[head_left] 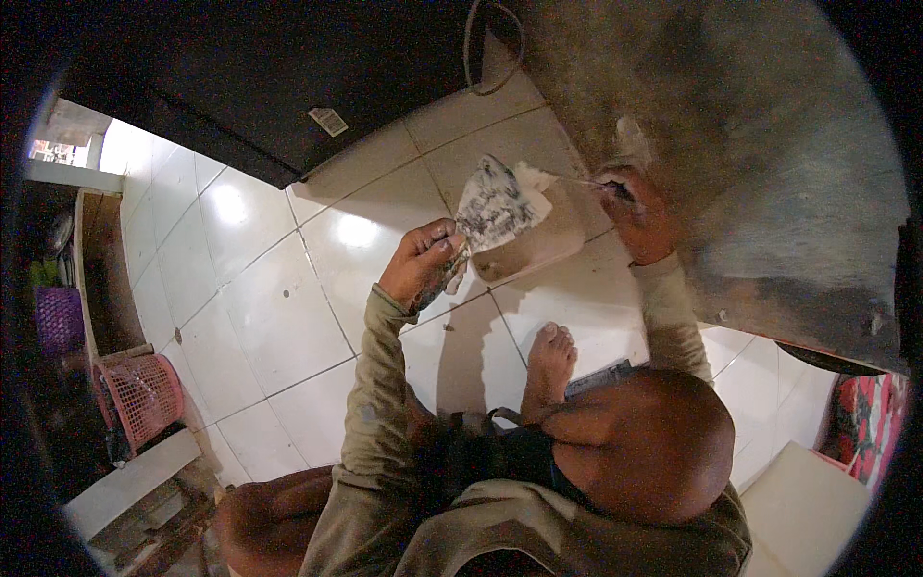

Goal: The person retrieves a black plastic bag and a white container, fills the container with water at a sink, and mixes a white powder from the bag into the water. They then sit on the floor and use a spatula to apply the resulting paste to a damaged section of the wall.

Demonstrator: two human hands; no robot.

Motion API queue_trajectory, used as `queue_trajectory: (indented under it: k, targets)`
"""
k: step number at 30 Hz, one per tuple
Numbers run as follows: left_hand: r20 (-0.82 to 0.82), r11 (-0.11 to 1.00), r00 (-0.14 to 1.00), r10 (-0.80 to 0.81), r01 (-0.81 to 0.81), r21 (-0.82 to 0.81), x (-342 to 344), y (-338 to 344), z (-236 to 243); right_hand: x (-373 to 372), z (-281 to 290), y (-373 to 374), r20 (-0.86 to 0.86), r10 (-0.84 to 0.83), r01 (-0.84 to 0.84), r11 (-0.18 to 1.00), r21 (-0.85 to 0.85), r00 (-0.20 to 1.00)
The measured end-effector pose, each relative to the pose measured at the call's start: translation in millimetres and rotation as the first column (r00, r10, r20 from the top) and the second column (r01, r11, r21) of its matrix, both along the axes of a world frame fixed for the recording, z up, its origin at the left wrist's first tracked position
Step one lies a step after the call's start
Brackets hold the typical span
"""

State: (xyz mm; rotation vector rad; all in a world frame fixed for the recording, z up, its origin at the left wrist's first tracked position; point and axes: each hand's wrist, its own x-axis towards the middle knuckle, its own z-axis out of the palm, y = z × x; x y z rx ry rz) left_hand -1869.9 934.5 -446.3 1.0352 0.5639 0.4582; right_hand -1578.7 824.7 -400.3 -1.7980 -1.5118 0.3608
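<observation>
My left hand (423,260) is closed around the narrow end of a flat, roughly triangular scraper (498,204), its face smeared with white paste and dark patches. My right hand (635,213) grips a thin-handled tool (574,181) that reaches left toward the scraper. White paste (533,179) coats the tool's tip, close to the scraper's right edge; whether they touch, I cannot tell. Beneath both tools a pale, shallow tub (553,258) rests on the tiled floor, partly hidden by the scraper.
A grey surface (769,183) with a whitish patch (630,139) rises at the right. A large black object (240,87) with a loop of cable (468,58) stands ahead. White floor tiles (260,279) spread leftward to a pink basket (142,396). My bare foot (550,361) is near the tub.
</observation>
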Motion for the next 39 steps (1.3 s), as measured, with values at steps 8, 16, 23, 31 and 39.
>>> queue_trajectory:
  k: [8, 16, 23, 31, 39]
  targets:
    - [0.056, 0.994, 0.998, -0.04, 0.034, 0.099, -2, -8, 6, -9, -50, 0, 0.325, -0.099, -0.036, 0.923, 0.384, 0.941]
    - [0.08, 0.986, 0.994, 0.079, -0.089, 0.141, -6, -7, 17, -2, -60, -26, 0.376, -0.042, 0.031, 0.999, 0.034, 0.926]
    - [0.046, 0.976, 0.978, 0.201, -0.204, 0.079, -4, -6, 12, -41, -59, -13, 0.097, 0.139, -0.096, 0.93, -0.355, 0.986]
    - [0.087, 0.965, 0.967, 0.241, -0.248, 0.08, 4, -3, 12, 37, -185, -38, 0.141, -0.284, 0.316, 0.872, -0.373, 0.949]
    - [0.016, 0.911, 0.947, 0.321, -0.314, 0.269, 37, -18, 6, -39, -203, -22, 0.219, -0.074, 0.119, 0.972, -0.202, 0.973]
